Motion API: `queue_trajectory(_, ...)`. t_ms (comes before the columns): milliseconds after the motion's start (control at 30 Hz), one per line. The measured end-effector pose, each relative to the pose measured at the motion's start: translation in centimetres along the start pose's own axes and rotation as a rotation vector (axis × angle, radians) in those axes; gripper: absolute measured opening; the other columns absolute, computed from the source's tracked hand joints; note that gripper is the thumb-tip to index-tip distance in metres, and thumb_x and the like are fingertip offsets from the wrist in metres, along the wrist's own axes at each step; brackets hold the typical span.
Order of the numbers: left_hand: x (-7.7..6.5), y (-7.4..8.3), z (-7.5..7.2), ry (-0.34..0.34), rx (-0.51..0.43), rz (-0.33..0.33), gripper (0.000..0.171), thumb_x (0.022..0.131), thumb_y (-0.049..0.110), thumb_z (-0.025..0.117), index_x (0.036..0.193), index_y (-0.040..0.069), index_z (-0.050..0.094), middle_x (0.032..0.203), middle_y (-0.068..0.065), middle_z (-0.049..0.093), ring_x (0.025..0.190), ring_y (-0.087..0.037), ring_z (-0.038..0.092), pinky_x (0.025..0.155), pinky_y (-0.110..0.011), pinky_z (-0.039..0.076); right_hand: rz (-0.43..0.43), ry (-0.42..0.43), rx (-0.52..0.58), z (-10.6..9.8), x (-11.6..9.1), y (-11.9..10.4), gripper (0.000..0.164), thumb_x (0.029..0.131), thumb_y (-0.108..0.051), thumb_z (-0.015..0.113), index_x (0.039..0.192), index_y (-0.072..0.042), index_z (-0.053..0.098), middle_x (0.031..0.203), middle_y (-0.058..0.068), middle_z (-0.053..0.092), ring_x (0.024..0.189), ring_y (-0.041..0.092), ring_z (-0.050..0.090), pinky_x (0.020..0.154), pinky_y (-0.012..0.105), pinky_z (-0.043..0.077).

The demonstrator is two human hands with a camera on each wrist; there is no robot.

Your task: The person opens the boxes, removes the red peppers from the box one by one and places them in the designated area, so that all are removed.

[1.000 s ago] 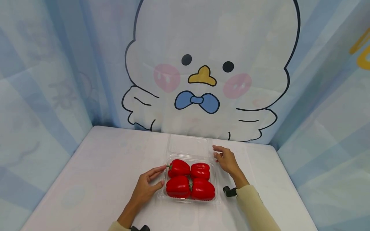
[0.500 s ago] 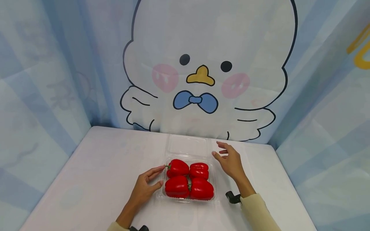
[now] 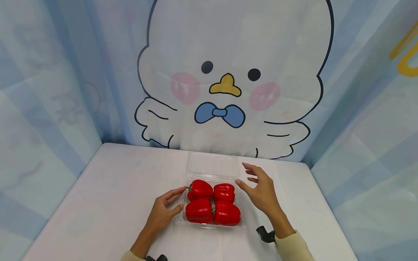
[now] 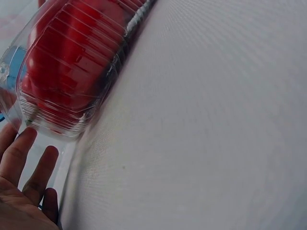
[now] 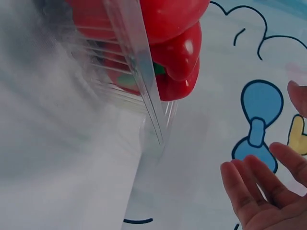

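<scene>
Several red bell peppers (image 3: 199, 211) sit in two rows inside a clear plastic clamshell box (image 3: 209, 227). The box's transparent lid (image 3: 213, 165) lies folded back toward the rear wall. At the box's left side is my left hand (image 3: 162, 214), its fingers extended and the fingertips at the rim, beside a green pepper stem. My right hand (image 3: 262, 190) hovers to the right of the box, fingers spread and apart from it, holding nothing. In the right wrist view, red peppers (image 5: 175, 57) stand above the ribbed box wall (image 5: 139, 62).
A white-covered table (image 3: 124, 181) carries the box near its back edge. Behind it hangs a curtain printed with a cartoon bird (image 3: 225, 134). Pale blue curtains (image 3: 369, 163) close off both sides. Dark camera mounts (image 3: 266, 235) sit at the wrists.
My right hand has drawn away from beside the lid, moving right and toward me, with its fingers opening wider. The left hand and the peppers keep their places; the head view shifts slightly.
</scene>
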State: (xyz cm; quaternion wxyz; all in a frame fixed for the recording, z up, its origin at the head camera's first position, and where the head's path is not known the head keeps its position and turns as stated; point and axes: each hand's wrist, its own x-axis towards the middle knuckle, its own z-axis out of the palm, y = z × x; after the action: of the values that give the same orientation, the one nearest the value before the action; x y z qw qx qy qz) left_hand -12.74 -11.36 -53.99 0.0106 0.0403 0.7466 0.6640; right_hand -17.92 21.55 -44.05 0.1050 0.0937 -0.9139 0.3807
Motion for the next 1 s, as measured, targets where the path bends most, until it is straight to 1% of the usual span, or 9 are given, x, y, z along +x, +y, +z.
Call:
queue_trajectory(67,0.0,0.1,0.0,0.001,0.005,-0.003,0.053,0.094,0.008,0.077,0.146,0.013,0.064,0.150,-0.004,0.066,0.147,-0.025,0.056,0.125,-0.053,0.036,-0.016,-0.003,-0.003,0.1,-0.6,-0.2,0.068,0.089,-0.025,0.087,0.151,-0.016,0.058,0.150,0.011,0.062,0.132,0.035,0.066,0.102,0.050,0.059)
queue_trajectory(233,0.0,-0.1,0.1,0.001,0.006,-0.006,0.053,0.094,0.008,0.077,0.145,0.014,0.064,0.150,-0.004,0.066,0.149,-0.026,0.054,0.126,-0.056,0.035,-0.058,-0.007,-0.010,0.3,-1.9,-0.5,0.072,0.087,-0.025,0.090,0.151,-0.017,0.058,0.149,0.010,0.063,0.132,0.035,0.066,0.103,0.050,0.058)
queue_trajectory(400,0.1,-0.3,0.2,0.004,0.016,0.003,0.053,0.094,0.009,0.078,0.145,0.013,0.064,0.149,-0.005,0.066,0.150,-0.029,0.052,0.125,-0.059,0.034,-0.074,-0.002,-0.006,0.4,-3.1,-0.8,0.073,0.083,-0.026,0.093,0.148,-0.018,0.060,0.146,0.008,0.064,0.132,0.034,0.066,0.103,0.051,0.058)
queue_trajectory(567,0.2,-0.3,0.1,0.003,0.010,0.011,0.052,0.094,0.008,0.077,0.145,0.014,0.065,0.149,-0.004,0.067,0.152,-0.027,0.051,0.127,-0.059,0.032,-0.087,-0.002,-0.008,0.8,-4.3,-1.0,0.074,0.080,-0.024,0.095,0.146,-0.017,0.061,0.145,0.009,0.065,0.131,0.036,0.066,0.102,0.053,0.058)
queue_trajectory(667,0.2,-0.4,0.0,-0.001,0.014,0.018,0.052,0.095,0.007,0.077,0.145,0.014,0.064,0.149,-0.004,0.067,0.152,-0.026,0.050,0.127,-0.059,0.032,-0.078,-0.015,-0.008,1.1,-4.9,-1.1,0.074,0.079,-0.024,0.095,0.145,-0.018,0.062,0.144,0.007,0.065,0.131,0.035,0.066,0.101,0.051,0.059)
queue_trajectory(800,0.2,-0.6,0.0,-0.002,0.020,0.025,0.052,0.095,0.008,0.076,0.146,0.014,0.064,0.149,-0.003,0.067,0.152,-0.025,0.050,0.127,-0.058,0.033,-0.046,-0.030,-0.014,1.7,-5.6,-1.2,0.074,0.077,-0.027,0.097,0.143,-0.020,0.063,0.141,0.005,0.066,0.127,0.032,0.068,0.099,0.048,0.061)
queue_trajectory(1000,0.1,-0.4,0.0,0.001,0.014,0.020,0.053,0.095,0.008,0.077,0.146,0.014,0.064,0.149,-0.004,0.067,0.153,-0.026,0.049,0.127,-0.059,0.033,-0.002,-0.061,0.002,2.3,-6.5,-1.4,0.077,0.074,-0.030,0.099,0.142,-0.020,0.064,0.139,0.001,0.065,0.127,0.030,0.067,0.102,0.049,0.060)
